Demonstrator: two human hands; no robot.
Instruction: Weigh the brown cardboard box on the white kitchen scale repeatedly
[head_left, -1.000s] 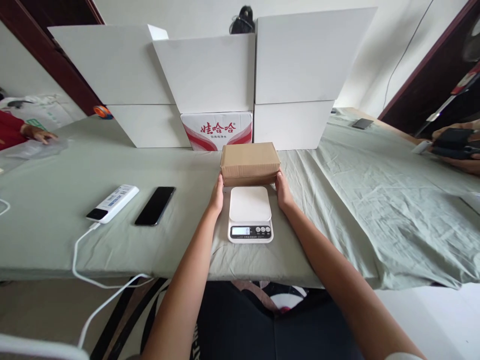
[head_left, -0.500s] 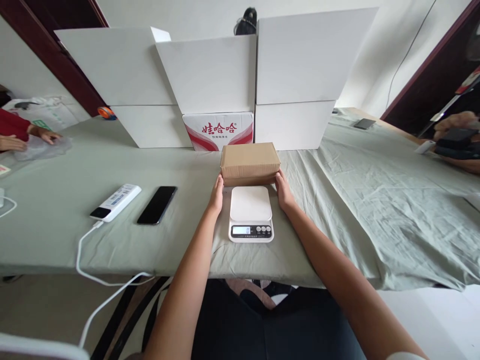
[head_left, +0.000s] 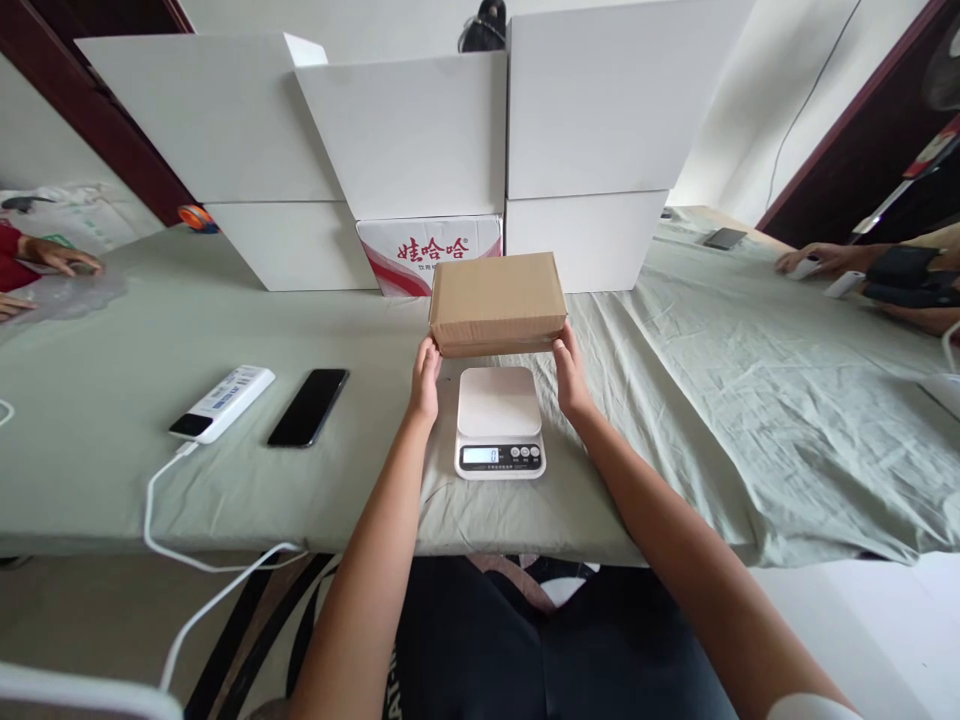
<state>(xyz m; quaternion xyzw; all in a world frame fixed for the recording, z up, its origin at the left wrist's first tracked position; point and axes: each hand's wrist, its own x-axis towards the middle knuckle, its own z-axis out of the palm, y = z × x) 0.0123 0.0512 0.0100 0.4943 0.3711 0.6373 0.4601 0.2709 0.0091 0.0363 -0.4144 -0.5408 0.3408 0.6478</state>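
A brown cardboard box (head_left: 498,300) is held between my two hands, raised a little above the table just behind the scale. My left hand (head_left: 426,378) grips its left end, and my right hand (head_left: 570,370) grips the right end. Below and nearer to me stands a white digital kitchen scale (head_left: 499,405); its lit display reads 0 and nothing rests on its plate. The fingers under the box are partly hidden.
Stacked white boxes (head_left: 427,140) and a red-and-white printed carton (head_left: 375,250) stand behind. Left lie a black phone (head_left: 308,408) and a white power bank (head_left: 225,402) with a cable. Other people's hands (head_left: 64,257) work at the left and right table ends.
Both my hands have lifted the cardboard box off the table, up and slightly toward me. At the right, another person's hand has moved onto a small white object.
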